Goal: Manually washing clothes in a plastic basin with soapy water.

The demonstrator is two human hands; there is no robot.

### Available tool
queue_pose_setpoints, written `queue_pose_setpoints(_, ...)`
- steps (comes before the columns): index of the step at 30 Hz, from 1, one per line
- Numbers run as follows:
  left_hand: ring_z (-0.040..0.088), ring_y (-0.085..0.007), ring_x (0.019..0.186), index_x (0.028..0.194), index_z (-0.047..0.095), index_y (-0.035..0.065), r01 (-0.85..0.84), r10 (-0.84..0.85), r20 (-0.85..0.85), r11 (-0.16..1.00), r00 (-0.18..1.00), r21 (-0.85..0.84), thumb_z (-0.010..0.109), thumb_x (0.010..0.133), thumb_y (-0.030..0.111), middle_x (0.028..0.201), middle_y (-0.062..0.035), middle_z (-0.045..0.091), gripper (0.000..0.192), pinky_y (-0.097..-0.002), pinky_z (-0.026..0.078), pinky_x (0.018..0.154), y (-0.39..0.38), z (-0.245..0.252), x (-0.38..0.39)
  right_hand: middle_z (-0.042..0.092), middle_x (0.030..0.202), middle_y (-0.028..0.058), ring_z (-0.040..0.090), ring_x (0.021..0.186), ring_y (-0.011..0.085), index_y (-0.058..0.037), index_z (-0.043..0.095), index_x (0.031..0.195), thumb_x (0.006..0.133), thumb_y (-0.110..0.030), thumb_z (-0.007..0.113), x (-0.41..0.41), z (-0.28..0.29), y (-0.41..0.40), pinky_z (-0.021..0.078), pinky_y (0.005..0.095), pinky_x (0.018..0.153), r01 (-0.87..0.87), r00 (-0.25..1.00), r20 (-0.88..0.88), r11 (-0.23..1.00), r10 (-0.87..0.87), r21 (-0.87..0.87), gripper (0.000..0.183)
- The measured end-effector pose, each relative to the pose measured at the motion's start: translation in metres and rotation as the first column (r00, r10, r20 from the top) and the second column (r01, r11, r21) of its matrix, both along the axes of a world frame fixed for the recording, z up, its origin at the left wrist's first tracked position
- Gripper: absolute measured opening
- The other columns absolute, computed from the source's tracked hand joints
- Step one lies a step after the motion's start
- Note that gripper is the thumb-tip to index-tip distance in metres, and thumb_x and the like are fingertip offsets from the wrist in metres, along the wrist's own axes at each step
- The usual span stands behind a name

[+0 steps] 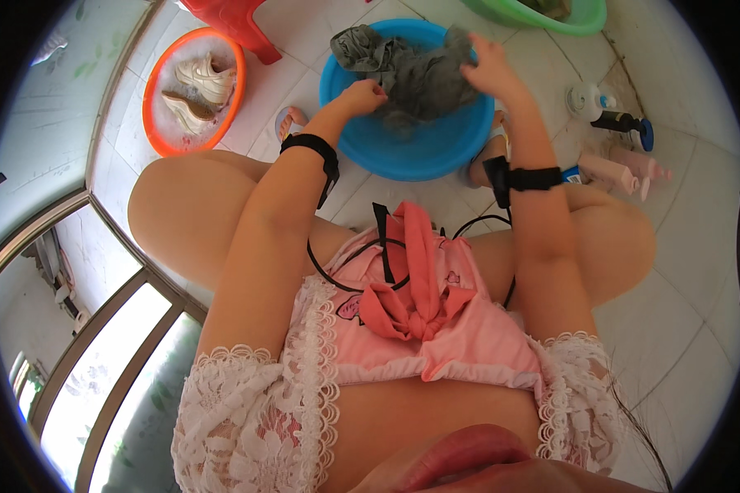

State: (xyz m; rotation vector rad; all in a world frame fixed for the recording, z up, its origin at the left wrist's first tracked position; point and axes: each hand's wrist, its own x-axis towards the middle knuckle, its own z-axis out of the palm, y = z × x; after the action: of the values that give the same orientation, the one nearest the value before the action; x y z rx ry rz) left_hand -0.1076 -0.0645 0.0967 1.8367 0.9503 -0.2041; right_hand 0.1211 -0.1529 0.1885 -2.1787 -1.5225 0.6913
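Note:
A blue plastic basin (407, 161) on the floor in front of me holds water and a bunched, wet grey cloth (428, 83). At the cloth's near left side my left hand (364, 97) has its fingers curled against the fabric. Over the basin's right rim, my right hand (493, 68) holds a raised edge of the same cloth between thumb and fingers. That edge is blurred. Part of the cloth drapes over the far left rim.
To the left, an orange-rimmed basin (150, 126) holds white shoes (206, 80) in suds. A red plastic stool (228, 18) stands behind it. At far right are a green basin (576, 23) and several bottles (610, 169). A black cable (311, 259) crosses my lap.

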Motion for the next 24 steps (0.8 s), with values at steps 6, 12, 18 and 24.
queue_pose_setpoints(6, 0.055, -0.0201, 0.085, 0.092, 0.059, 0.0039, -0.027, 0.023, -0.032, 0.99, 0.999, -0.136, 0.058, 0.077, 0.025, 0.089, -0.0094, 0.059, 0.026, -0.0312, 0.043, 0.073, -0.005, -0.005, -0.001, 0.027, 0.134, 0.0152, 0.038, 0.114, 0.039, -0.0192, 0.028, 0.131, 0.073, -0.027, 0.063, -0.015, -0.102, -0.044, 0.034, 0.0436, 0.094, -0.107, 0.979, 0.122, 0.917, 0.166, -0.384, 0.068)
queue_pose_setpoints(12, 0.055, -0.0181, 0.086, 0.095, 0.059, 0.0037, -0.138, 0.138, -0.011, 0.978, 0.99, -0.159, 0.057, 0.078, 0.024, 0.092, -0.0084, 0.059, 0.027, -0.029, 0.043, 0.073, -0.004, -0.002, -0.014, 0.033, 0.132, 0.0121, 0.039, 0.114, 0.0352, -0.0217, 0.012, 0.136, 0.069, -0.032, 0.067, -0.051, -0.097, -0.06, 0.031, 0.0482, 0.094, -0.115, 0.946, 0.151, 0.73, 0.288, -0.673, 0.087)
queue_pose_setpoints(18, 0.048, -0.0211, 0.104, 0.108, 0.055, 0.0083, -0.117, 0.116, -0.021, 0.944, 0.993, -0.31, 0.054, 0.08, 0.031, 0.11, -0.0084, 0.053, 0.036, -0.0353, 0.038, 0.086, -0.01, 0.004, 0.011, 0.057, 0.098, 0.0129, 0.053, 0.094, 0.0268, -0.0016, 0.051, 0.108, 0.069, -0.023, 0.06, -0.043, -0.134, -0.056, 0.0427, 0.0361, 0.08, -0.14, 0.954, -0.3, 0.833, -0.032, -0.535, 0.045)
queue_pose_setpoints(24, 0.05, -0.0241, 0.096, 0.119, 0.045, 0.0081, -0.648, 0.611, -0.271, 0.558, 0.744, -0.519, 0.055, 0.08, 0.034, 0.115, -0.0117, 0.05, 0.048, -0.0387, 0.037, 0.085, -0.015, 0.048, 0.004, 0.053, 0.072, 0.0025, 0.051, 0.067, 0.0123, -0.0024, 0.055, 0.079, 0.071, -0.012, 0.053, -0.081, -0.018, 0.006, 0.0431, 0.0272, 0.059, 0.126, 0.363, -0.884, 0.955, -0.296, -0.268, 0.013)
